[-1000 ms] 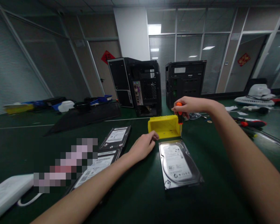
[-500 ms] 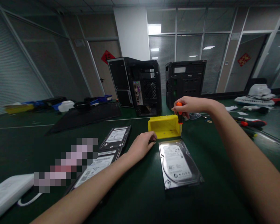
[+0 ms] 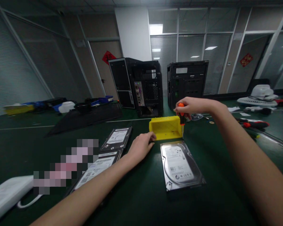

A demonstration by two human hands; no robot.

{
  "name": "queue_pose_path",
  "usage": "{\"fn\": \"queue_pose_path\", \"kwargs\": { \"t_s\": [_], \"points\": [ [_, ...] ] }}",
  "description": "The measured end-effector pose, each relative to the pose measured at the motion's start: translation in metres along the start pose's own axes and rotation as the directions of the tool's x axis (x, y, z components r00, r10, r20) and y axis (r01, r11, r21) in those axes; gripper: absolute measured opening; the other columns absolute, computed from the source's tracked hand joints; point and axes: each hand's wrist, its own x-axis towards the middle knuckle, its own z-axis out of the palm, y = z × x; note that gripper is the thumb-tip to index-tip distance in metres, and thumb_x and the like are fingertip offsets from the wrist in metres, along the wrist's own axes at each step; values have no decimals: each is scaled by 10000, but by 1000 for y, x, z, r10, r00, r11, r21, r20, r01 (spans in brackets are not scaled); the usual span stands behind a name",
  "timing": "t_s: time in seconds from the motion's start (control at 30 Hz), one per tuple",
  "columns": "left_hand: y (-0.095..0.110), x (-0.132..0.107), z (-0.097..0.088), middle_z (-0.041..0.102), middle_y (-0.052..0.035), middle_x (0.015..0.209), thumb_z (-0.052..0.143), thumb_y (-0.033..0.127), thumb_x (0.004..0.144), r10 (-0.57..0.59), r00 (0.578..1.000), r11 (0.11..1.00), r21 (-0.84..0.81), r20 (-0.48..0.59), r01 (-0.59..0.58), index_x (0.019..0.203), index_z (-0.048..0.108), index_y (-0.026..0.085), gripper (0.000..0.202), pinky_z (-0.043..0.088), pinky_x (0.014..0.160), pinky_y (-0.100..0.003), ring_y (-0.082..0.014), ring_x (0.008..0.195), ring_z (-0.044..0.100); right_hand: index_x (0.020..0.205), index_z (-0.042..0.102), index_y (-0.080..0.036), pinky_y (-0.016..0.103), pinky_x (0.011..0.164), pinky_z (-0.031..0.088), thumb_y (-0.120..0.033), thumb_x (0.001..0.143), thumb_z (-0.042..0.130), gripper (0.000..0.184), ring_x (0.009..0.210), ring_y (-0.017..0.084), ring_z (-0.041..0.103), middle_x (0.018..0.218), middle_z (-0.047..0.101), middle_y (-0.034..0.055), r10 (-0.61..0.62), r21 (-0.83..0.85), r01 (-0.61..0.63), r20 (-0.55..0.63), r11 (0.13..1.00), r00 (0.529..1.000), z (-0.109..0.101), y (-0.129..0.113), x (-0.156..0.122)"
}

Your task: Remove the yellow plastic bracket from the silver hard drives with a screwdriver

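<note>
My right hand (image 3: 185, 108) is wrapped around an orange and black screwdriver (image 3: 182, 116). Its shaft points down along the right end of a yellow plastic bin (image 3: 167, 138), whose open side faces me. At the bin's lower left corner is my left hand (image 3: 142, 142), its fingers curled and the thumb close to them. Whether something small sits between those fingertips I cannot make out. Just in front of the bin lies a silver hard drive (image 3: 179, 164), label up. Two more hard drives, one farther (image 3: 117, 138) and one nearer (image 3: 97, 168), lie left of my left hand, the nearer partly behind my forearm.
Two black computer cases (image 3: 147, 88) (image 3: 188, 83) stand at the back of the green table (image 3: 141, 201). Pliers with red and black handles (image 3: 256, 124) lie on the right. A white box (image 3: 10, 194) is at the near left, beside a blurred-out patch.
My left hand has shifted slightly left, to the yellow bin's lower left corner. The right hand and screwdriver have hardly moved.
</note>
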Motion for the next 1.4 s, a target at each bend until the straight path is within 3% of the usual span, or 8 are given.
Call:
{"fn": "queue_pose_path", "kwargs": {
  "t_s": [0.43,0.9,1.17,1.4],
  "points": [
    [-3,1,-1,638,-64,904,483,191,753,20,1000,999,27,-1,-20,932,585,163,208,446,717,-292,-193,823,594,881,606,-137,256,506,482,-360,816,458,276,585,164,616,777,655,94,-9,-2,9,1,1000,1000,0,1,1],
    [-2,1,-1,638,-29,853,490,172,764,44,999,996,77,-23,-42,932,569,201,189,447,681,-269,-177,791,597,871,608,-138,225,508,469,-356,812,471,263,594,149,611,751,651,78,11,-2,-11,0,1000,1000,0,1,2],
    [14,3,-3,632,-20,876,474,199,816,183,982,981,-54,-49,-186,1070,497,201,255,437,740,-256,-150,813,592,825,590,-143,251,503,483,-370,811,454,266,573,159,614,759,654,90,-19,-11,19,-8,1000,1000,2,1,2],
    [17,1,-6,637,-19,888,473,192,821,205,979,978,-45,4,-204,1111,485,202,291,432,749,-262,-155,824,587,814,589,-139,261,506,486,-376,808,461,270,559,159,608,736,647,91,-11,-9,11,-13,1000,1000,0,-2,0]
  ]
}}
